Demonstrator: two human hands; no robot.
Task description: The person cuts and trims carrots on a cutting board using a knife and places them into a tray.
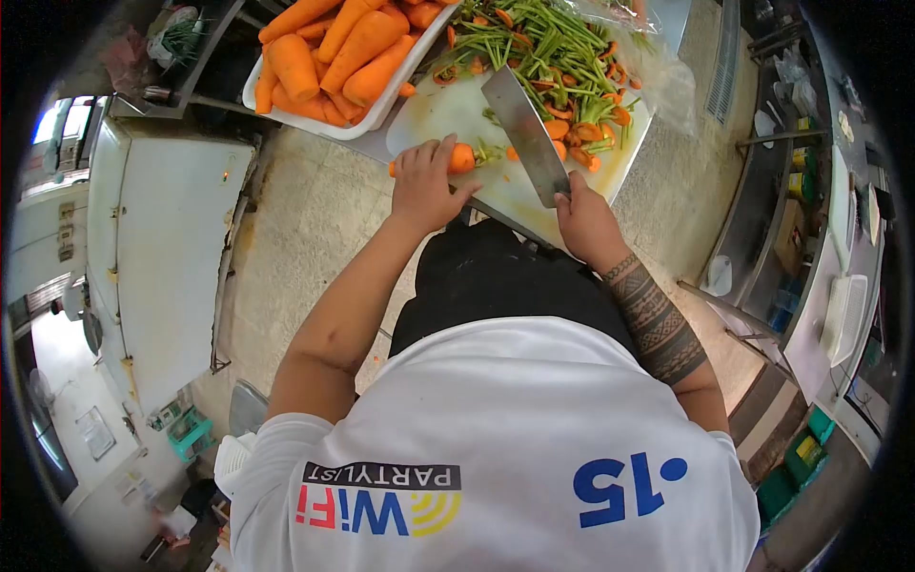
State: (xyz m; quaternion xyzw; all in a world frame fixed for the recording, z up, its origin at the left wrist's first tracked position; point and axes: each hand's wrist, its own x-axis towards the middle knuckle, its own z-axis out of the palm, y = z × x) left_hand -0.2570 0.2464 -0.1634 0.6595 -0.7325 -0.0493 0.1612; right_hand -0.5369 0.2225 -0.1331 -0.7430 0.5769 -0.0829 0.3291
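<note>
Left hand [425,188], upper centre, curls over a carrot [461,159]; right hand [585,219], its grip partly hidden, seems closed on a knife [527,138].

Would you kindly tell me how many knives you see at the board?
1: the knife in the right hand, over the board. Others could be hidden under the trimmings.

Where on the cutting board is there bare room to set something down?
On the cutting board, one bare patch lies between the white tray and the carrot under the left hand; a smaller one lies between that carrot and the cleaver in the right hand, near the front edge. The far side is crowded with green stems and carrot trimmings.
</note>
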